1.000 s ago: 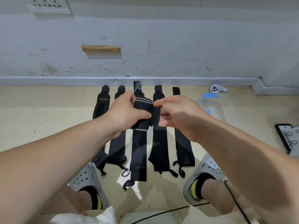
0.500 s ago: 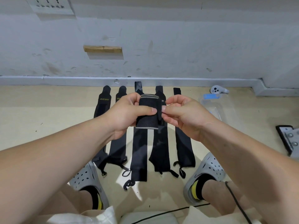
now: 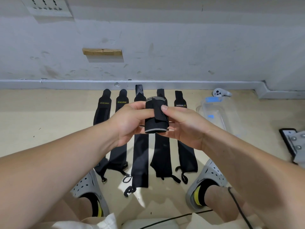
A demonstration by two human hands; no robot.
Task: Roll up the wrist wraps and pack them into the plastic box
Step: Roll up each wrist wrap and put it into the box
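Floor (image 3: 41, 121): five flat wraps (image 3: 142, 154) in a row.
Plastic box (image 3: 229, 119): on floor, R of row.
L hand (image 3: 130, 123): fingers (image 3: 137, 105) curled round rolled wrap (image 3: 155, 124), above row.
R hand (image 3: 186, 128): thumb & fingers pinch strap tab (image 3: 159, 113) onto it.
Tip: squeeze tight, press tab flat or it prob. unwinds.

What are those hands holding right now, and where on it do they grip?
A rolled black wrist wrap. The left hand grips its left side; the right hand presses the strap end against its front.
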